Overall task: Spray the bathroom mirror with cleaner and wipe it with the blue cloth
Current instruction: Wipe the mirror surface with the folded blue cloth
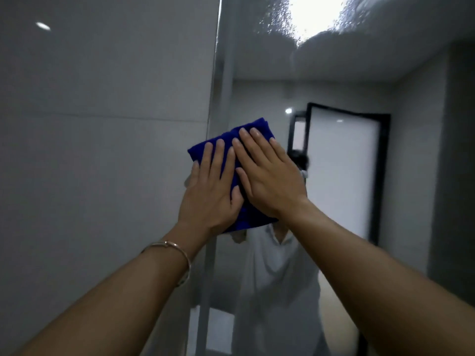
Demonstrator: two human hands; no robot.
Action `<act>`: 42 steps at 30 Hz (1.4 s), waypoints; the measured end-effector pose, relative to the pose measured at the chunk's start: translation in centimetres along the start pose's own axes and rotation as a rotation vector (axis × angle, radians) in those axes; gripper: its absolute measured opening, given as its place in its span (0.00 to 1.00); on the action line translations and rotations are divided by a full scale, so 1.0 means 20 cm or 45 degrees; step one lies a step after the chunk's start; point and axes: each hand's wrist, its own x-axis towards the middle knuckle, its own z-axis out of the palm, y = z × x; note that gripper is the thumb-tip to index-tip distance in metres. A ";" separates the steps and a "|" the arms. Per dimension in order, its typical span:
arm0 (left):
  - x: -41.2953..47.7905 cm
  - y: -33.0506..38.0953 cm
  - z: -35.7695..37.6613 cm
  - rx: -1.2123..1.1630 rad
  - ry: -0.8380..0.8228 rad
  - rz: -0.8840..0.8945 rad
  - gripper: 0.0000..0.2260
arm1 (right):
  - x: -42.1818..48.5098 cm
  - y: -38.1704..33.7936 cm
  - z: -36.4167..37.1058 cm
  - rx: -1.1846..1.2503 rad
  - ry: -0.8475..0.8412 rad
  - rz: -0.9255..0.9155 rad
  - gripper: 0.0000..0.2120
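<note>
Against the mirror [359, 73], close to its left edge, you have one blue cloth [248, 133] folded into a thick pad, and two hands lie on it. Your left hand [213, 194] is flat on the cloth's left part with its fingers straight and together. Your right hand [272, 181] lies flat just beside it on the right part, its fingers straight too. Neither hand curls round the cloth; both press it to the glass with open palms. Whether the two hands touch each other you cannot tell from this angle. Most of the cloth is hidden under them: only its top edge, its left corner, a strip between the hands and a bit below the palms show. One thin bracelet [177, 255] sits on your left wrist, and both forearms are cut off by the bottom of the frame. High on the glass, one patch of droplets [276, 20] surrounds one bright light [316, 14]. The reflection gives one dark-framed door [344, 170] and one white shirt [280, 273], blurred, with the cloth covering what is above its collar. One grey tiled wall [102, 124] fills the left side, and the mirror's top and right edges run out of view.
</note>
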 end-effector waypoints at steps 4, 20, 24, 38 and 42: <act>0.38 0.27 -0.09 -0.006 0.003 0.107 0.29 | 0.06 0.34 -0.10 0.005 0.065 0.191 0.26; 0.35 0.45 0.04 0.087 0.262 0.257 0.29 | -0.19 0.44 -0.10 0.061 0.199 0.359 0.25; 0.41 0.37 0.01 0.080 0.237 0.312 0.30 | -0.11 0.44 -0.10 0.053 0.179 0.339 0.26; 0.95 -0.07 -0.28 0.137 0.317 0.350 0.31 | 0.63 0.42 -0.14 0.024 0.146 0.302 0.30; 1.15 -0.18 -0.37 0.129 0.313 0.343 0.30 | 0.87 0.46 -0.17 0.023 0.163 0.328 0.28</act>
